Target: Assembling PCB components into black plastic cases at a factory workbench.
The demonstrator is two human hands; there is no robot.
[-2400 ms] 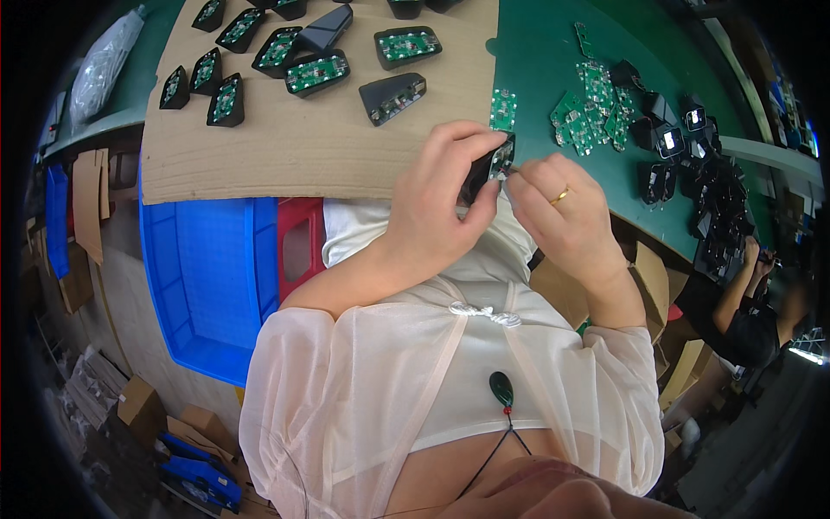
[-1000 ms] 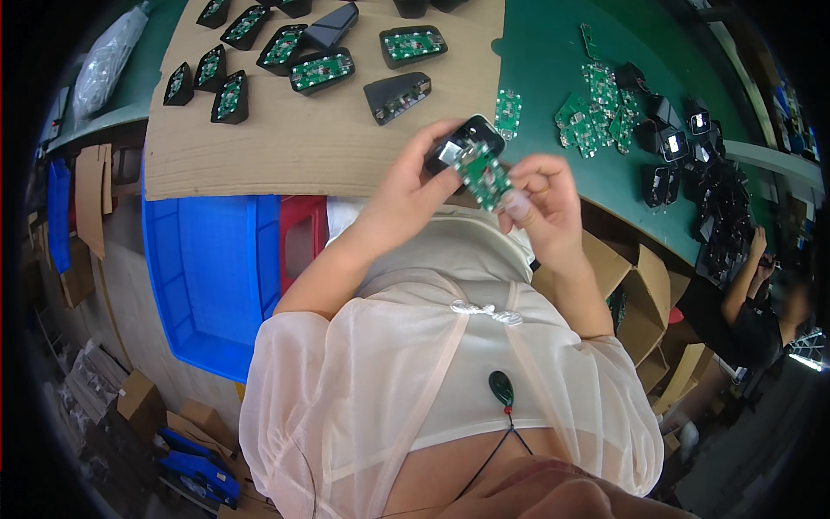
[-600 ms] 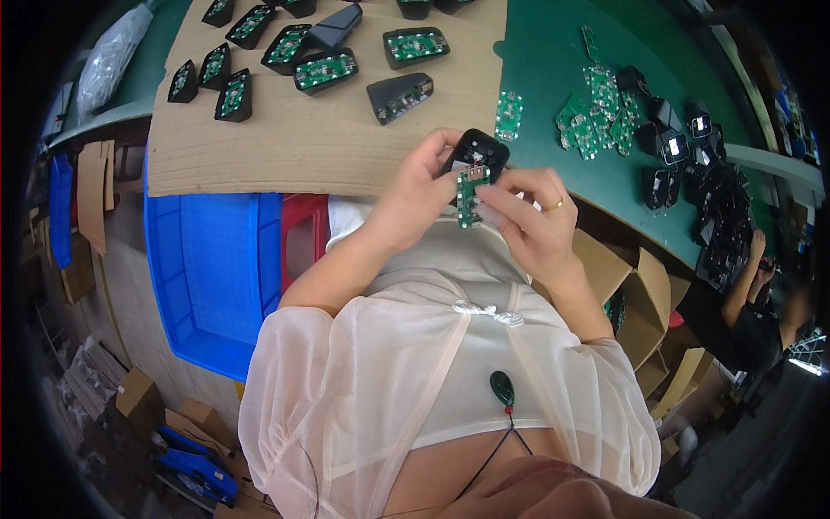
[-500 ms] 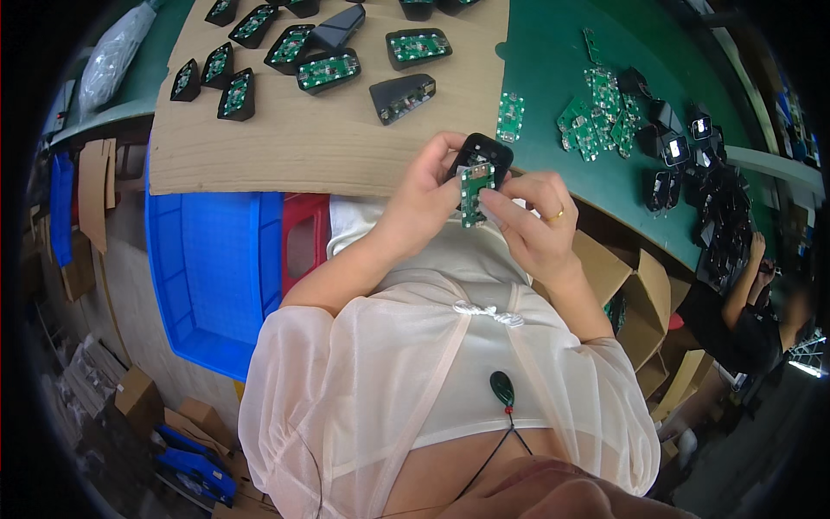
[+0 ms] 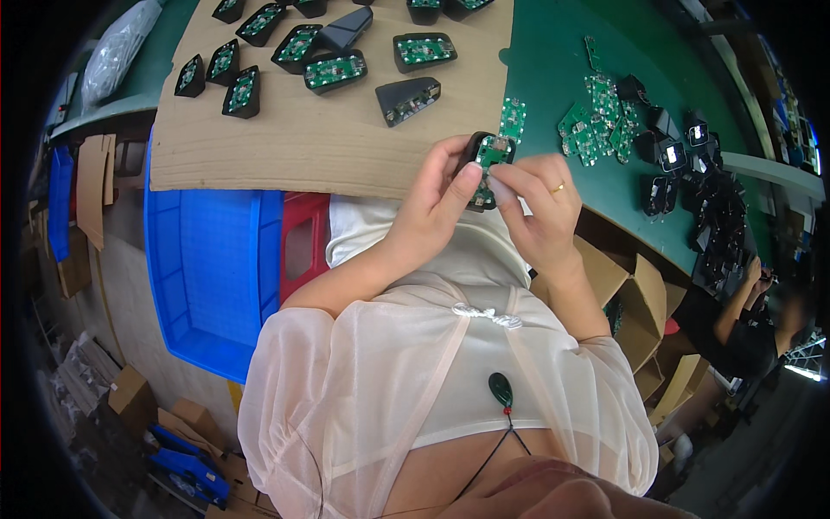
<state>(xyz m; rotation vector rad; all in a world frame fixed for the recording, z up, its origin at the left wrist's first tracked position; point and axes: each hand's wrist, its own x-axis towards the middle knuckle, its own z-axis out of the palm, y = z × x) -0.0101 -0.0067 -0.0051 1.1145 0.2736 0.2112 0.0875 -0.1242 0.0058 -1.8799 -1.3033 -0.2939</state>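
Observation:
My left hand (image 5: 430, 201) grips a black plastic housing (image 5: 473, 147) just past the cardboard's near edge, its thumb lying over the near side. A green circuit board (image 5: 493, 153) sits at the housing's open face, covering most of the opening. The fingers of my right hand (image 5: 546, 206), a ring on one, are closed together at the board's right edge. Those fingers partly hide the board's lower half, so I cannot tell whether it is fully seated.
Several black housings with boards (image 5: 335, 71) stand on the cardboard sheet (image 5: 285, 143). Loose circuit boards (image 5: 596, 125) and a heap of black housings (image 5: 718, 208) lie on the green table (image 5: 553, 195). A blue crate (image 5: 212, 268) is at left. Another person (image 5: 743, 320) works at far right.
The circuit board has gone from hanging partly outside the housing to lying over its opening. My left thumb has shifted onto it, and my right fingers have moved slightly up.

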